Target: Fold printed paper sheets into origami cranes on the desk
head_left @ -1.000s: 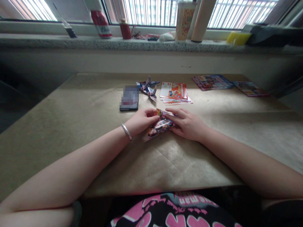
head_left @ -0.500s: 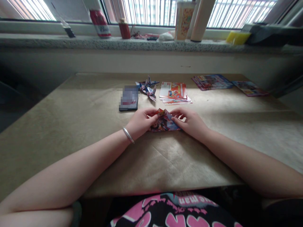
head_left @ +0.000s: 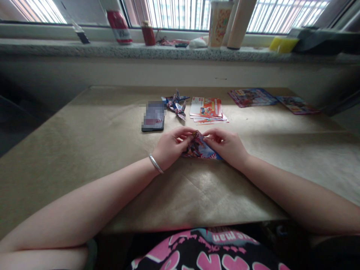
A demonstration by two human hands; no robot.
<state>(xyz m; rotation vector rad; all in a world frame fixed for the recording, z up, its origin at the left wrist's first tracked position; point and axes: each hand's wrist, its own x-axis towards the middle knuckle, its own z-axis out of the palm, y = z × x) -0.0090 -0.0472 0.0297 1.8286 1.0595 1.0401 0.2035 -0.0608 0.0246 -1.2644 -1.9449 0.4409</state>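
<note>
Between my hands is a colourful printed sheet of paper [head_left: 201,148], partly folded, its lower edge against the table. My left hand [head_left: 174,145] pinches its top left part between thumb and fingers; a silver bangle circles that wrist. On the other side my right hand [head_left: 226,146] pinches the paper near its top right, and the palm covers the right corner. Just beyond the hands lie folded paper figures [head_left: 176,105] with pointed ends. A stack of red and white printed cards [head_left: 206,108] is right of them.
A phone with a blurred screen [head_left: 153,117] lies left of the folded figures. More printed sheets [head_left: 253,97] and another small pile [head_left: 297,105] rest at the far right. On the stone windowsill [head_left: 174,53] stand a red can [head_left: 119,28], a patterned cup [head_left: 220,26] and a yellow object [head_left: 282,44].
My left hand has slid a little to the right along the paper, closer to my right hand. More of the paper's blue lower right part shows; the table items stay put.
</note>
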